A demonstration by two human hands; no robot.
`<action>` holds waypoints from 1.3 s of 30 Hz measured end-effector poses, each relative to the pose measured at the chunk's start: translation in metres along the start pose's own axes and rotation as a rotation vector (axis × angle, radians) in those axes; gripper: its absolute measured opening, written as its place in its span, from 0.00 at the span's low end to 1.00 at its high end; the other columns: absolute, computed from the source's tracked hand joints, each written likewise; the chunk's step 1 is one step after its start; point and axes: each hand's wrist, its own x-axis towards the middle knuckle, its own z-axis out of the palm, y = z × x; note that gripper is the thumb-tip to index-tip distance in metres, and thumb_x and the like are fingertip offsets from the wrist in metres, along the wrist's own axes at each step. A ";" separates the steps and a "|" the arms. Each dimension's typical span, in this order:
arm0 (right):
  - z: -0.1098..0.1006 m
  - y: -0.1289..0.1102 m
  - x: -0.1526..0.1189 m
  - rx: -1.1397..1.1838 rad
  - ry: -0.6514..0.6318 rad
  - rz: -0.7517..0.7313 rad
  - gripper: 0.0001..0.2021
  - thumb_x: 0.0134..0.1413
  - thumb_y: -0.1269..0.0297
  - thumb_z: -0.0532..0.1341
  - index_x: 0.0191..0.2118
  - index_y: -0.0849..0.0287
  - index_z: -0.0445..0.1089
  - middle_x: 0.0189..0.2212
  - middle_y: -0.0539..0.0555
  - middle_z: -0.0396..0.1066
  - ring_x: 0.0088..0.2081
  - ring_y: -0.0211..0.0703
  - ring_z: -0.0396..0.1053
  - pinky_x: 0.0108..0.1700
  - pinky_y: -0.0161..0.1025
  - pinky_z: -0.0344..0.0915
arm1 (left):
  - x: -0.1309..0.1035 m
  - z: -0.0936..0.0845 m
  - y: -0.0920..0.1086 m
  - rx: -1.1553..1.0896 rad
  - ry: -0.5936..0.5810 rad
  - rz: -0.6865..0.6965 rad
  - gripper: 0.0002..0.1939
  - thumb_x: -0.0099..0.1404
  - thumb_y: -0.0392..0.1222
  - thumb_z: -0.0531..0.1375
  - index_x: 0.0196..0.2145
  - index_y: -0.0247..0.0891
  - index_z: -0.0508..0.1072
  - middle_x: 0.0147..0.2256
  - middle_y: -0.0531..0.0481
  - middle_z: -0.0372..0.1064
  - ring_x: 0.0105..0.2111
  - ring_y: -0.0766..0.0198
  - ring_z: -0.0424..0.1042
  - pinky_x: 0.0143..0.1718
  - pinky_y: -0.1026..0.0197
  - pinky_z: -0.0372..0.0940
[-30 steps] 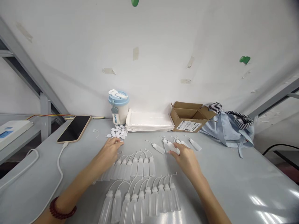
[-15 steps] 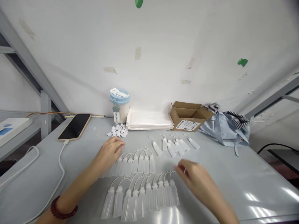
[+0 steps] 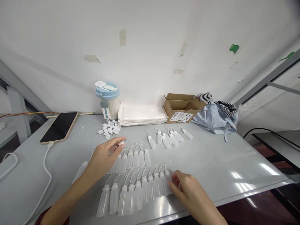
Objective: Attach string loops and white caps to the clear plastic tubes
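My left hand is closed in a pinch on a small white needle-tip cap, its thin dark tip pointing right. Below and behind that hand stands or lies a row of translucent squeeze bottles with thin curved straps, partly covered by my arm. A nearer row of the same bottles runs along the front. At its right end, my right hand has thumb and fingers closed on the last squeeze bottle. A pile of white caps lies beyond my left hand.
Several loose bottles lie farther back. Along the wall are a lidded cup, stacked white packets, an open cardboard box and a blue cloth bag. A phone with a white cable rests at left.
The camera view has shifted toward the right. My right hand has moved down to the end bottle of the front row. The cap in my left hand now shows clearly.
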 end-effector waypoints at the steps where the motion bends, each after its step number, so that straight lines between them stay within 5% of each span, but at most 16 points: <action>1: 0.001 -0.001 0.001 0.005 -0.009 0.027 0.09 0.57 0.61 0.53 0.28 0.57 0.64 0.24 0.54 0.71 0.26 0.46 0.68 0.27 0.38 0.58 | 0.000 -0.001 0.000 -0.012 -0.031 -0.003 0.20 0.61 0.56 0.54 0.44 0.43 0.74 0.39 0.48 0.75 0.37 0.55 0.75 0.34 0.61 0.69; 5: 0.004 -0.004 0.004 0.032 -0.016 0.124 0.09 0.53 0.62 0.54 0.23 0.56 0.61 0.21 0.54 0.69 0.25 0.46 0.67 0.27 0.38 0.56 | -0.003 -0.003 0.001 -0.034 -0.118 -0.013 0.19 0.63 0.55 0.54 0.44 0.44 0.75 0.36 0.50 0.76 0.34 0.56 0.74 0.34 0.59 0.69; 11: -0.010 -0.013 0.010 0.189 0.104 0.195 0.07 0.48 0.61 0.57 0.23 0.55 0.61 0.14 0.46 0.58 0.19 0.39 0.56 0.22 0.35 0.52 | -0.008 -0.003 0.006 -0.280 -0.233 -0.027 0.16 0.62 0.53 0.57 0.43 0.44 0.75 0.42 0.48 0.76 0.44 0.54 0.73 0.42 0.56 0.69; 15: -0.023 -0.031 0.027 0.357 0.179 0.013 0.04 0.45 0.65 0.59 0.26 0.56 0.62 0.15 0.43 0.54 0.20 0.36 0.54 0.23 0.33 0.53 | -0.010 -0.003 0.009 -0.371 -0.300 -0.041 0.11 0.61 0.50 0.59 0.38 0.44 0.76 0.39 0.49 0.76 0.43 0.56 0.73 0.44 0.54 0.68; 21: -0.018 -0.055 0.079 0.540 0.115 -0.295 0.04 0.44 0.67 0.61 0.28 0.59 0.65 0.19 0.43 0.55 0.21 0.33 0.53 0.23 0.31 0.52 | -0.012 0.000 0.014 -0.603 -0.367 -0.104 0.09 0.59 0.47 0.62 0.36 0.41 0.76 0.38 0.49 0.74 0.42 0.58 0.71 0.46 0.57 0.64; 25: 0.002 -0.058 0.096 0.569 0.238 -0.498 0.07 0.48 0.63 0.63 0.33 0.61 0.70 0.25 0.49 0.63 0.23 0.34 0.57 0.24 0.32 0.56 | -0.013 0.003 0.014 -0.742 -0.352 -0.160 0.10 0.59 0.47 0.64 0.37 0.40 0.75 0.36 0.50 0.74 0.40 0.61 0.71 0.46 0.59 0.63; 30: 0.019 -0.060 0.086 0.510 0.393 -0.615 0.05 0.51 0.66 0.63 0.34 0.61 0.71 0.28 0.52 0.67 0.22 0.34 0.57 0.23 0.32 0.57 | -0.015 0.009 0.015 -0.820 -0.295 -0.194 0.09 0.58 0.45 0.65 0.35 0.40 0.74 0.35 0.50 0.75 0.40 0.62 0.71 0.46 0.60 0.63; 39: 0.029 -0.070 0.070 0.461 0.406 -0.569 0.06 0.55 0.66 0.59 0.35 0.64 0.71 0.18 0.47 0.65 0.17 0.32 0.57 0.20 0.29 0.56 | -0.023 0.024 0.010 -0.946 -0.138 -0.115 0.05 0.56 0.41 0.67 0.30 0.41 0.74 0.38 0.53 0.73 0.42 0.63 0.70 0.44 0.64 0.67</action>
